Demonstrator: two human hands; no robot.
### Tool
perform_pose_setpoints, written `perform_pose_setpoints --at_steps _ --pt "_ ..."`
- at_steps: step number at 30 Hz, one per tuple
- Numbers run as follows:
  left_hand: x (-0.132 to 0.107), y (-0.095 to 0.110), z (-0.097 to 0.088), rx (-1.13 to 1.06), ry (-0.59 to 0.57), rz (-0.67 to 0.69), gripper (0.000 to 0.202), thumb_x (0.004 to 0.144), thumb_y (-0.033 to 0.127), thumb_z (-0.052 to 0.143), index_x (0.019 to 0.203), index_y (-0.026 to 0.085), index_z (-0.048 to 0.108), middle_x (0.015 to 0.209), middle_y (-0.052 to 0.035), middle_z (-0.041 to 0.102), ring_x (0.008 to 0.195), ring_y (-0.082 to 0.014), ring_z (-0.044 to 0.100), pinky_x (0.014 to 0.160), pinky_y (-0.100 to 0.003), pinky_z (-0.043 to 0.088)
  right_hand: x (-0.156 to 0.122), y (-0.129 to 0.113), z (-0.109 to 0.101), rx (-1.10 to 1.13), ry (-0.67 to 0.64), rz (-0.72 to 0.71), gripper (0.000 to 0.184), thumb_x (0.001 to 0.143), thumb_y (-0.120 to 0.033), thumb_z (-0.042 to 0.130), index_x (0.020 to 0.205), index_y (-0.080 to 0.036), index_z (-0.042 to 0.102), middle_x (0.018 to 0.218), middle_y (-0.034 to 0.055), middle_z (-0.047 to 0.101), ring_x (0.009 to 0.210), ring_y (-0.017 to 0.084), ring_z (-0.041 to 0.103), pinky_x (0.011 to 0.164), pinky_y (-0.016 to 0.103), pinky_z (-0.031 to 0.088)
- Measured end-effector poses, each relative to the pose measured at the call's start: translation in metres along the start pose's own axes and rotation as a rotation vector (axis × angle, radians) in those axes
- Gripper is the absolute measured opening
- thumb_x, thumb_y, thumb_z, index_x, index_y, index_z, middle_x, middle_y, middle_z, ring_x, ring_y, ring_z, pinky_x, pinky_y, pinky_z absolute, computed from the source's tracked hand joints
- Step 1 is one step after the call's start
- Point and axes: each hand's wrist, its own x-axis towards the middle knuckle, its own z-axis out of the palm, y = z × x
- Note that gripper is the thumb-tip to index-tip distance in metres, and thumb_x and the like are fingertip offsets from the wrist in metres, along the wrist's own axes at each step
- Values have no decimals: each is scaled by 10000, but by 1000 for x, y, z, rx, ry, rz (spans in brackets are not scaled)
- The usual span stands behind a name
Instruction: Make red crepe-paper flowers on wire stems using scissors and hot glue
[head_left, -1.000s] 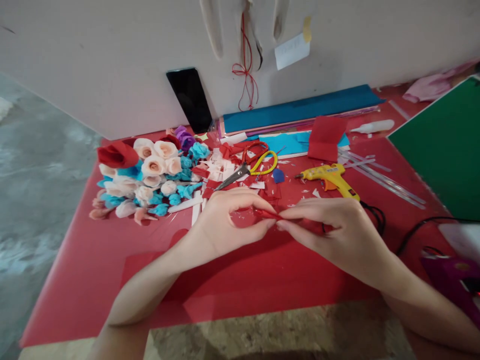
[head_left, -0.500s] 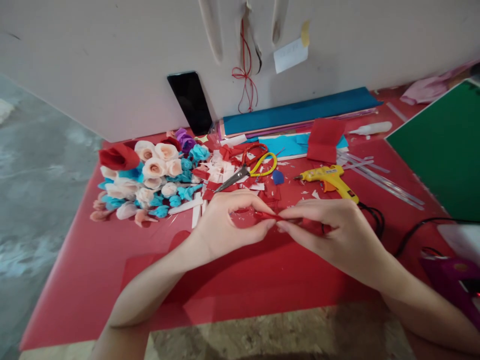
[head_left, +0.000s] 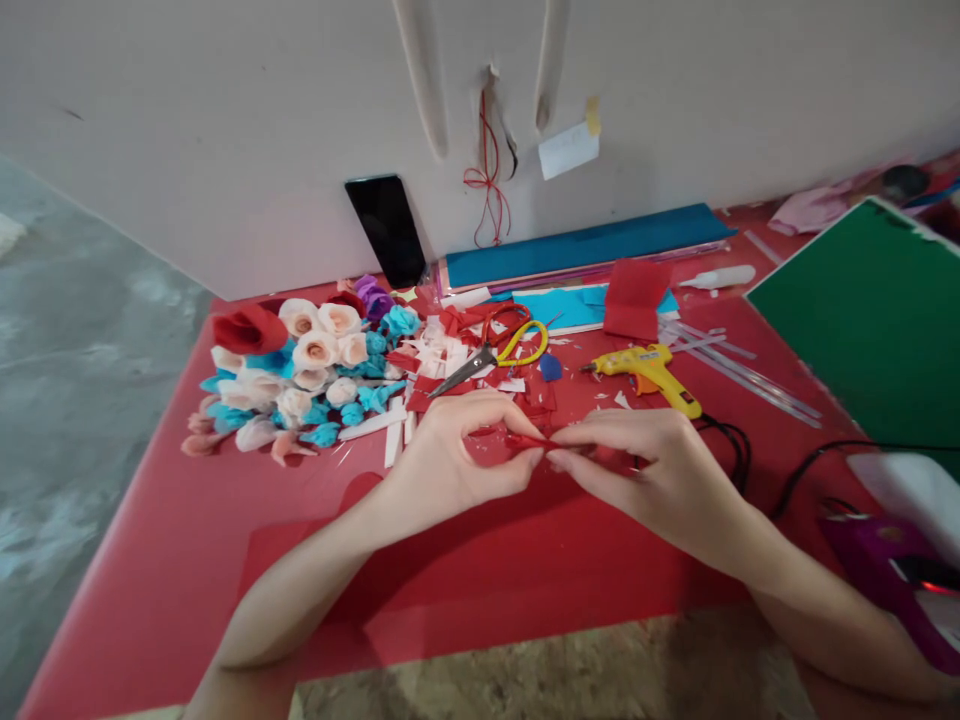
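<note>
My left hand (head_left: 457, 455) and my right hand (head_left: 645, 470) meet over the red table cover (head_left: 225, 520), both pinched on a thin rolled strip of red paper (head_left: 534, 440) stretched between their fingertips. The strip runs under the right hand's fingers, so its far end is hidden. Just beyond my hands lie red and white paper scraps (head_left: 450, 350) and a pair of scissors with red and yellow handles (head_left: 499, 348). A yellow glue gun (head_left: 646, 368) rests to the right of the scissors, close to my right hand.
A pile of paper roses (head_left: 300, 365) in white, peach, blue, red and purple sits at the left. A black phone (head_left: 388, 230) leans on the wall. Blue paper sheets (head_left: 585, 245), a red folded piece (head_left: 634, 298), a green board (head_left: 877, 310) and black cords (head_left: 810, 465) lie to the right.
The view has tilted so everything sits slightly lower in the frame. Both hands keep their pinch on the red strip, with only small finger shifts.
</note>
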Motion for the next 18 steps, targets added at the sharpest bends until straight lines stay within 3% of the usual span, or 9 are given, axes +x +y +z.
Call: perform_pose_setpoints --at_steps 5,7,9,14,18 --pt "0 4 -5 38 52 -12 52 697 121 594 656 151 585 667 -4 646 639 -111 590 622 -215 457 2 9 -24 -214 232 145 180 822 -242 573 679 -189 668 701 0 706 640 143 652 604 220 488" --pt "0 5 -7 50 60 -22 57 694 120 589 647 153 586 669 -5 653 639 -113 592 624 -216 457 1 29 -36 -333 314 284 262 838 -330 553 642 -186 650 698 16 696 687 178 660 641 260 505" --pt "0 4 -7 57 71 -29 55 692 122 588 648 155 595 679 -4 661 649 -115 601 637 -220 462 -3 58 -45 -405 360 358 194 843 -317 555 810 -166 672 801 41 698 766 205 657 700 308 510" --pt "5 0 -2 67 52 -56 54 692 135 587 643 152 604 637 12 643 595 -100 575 588 -208 438 -19 135 -45 -511 279 548 261 901 -322 525 1099 -157 567 1115 81 581 953 186 584 821 393 504" --pt "5 -1 0 38 27 -52 65 705 130 573 652 146 608 642 11 640 593 -94 573 583 -200 435 -29 167 -38 -475 278 628 303 896 -315 534 1153 -154 538 1159 91 555 983 202 575 825 403 504"
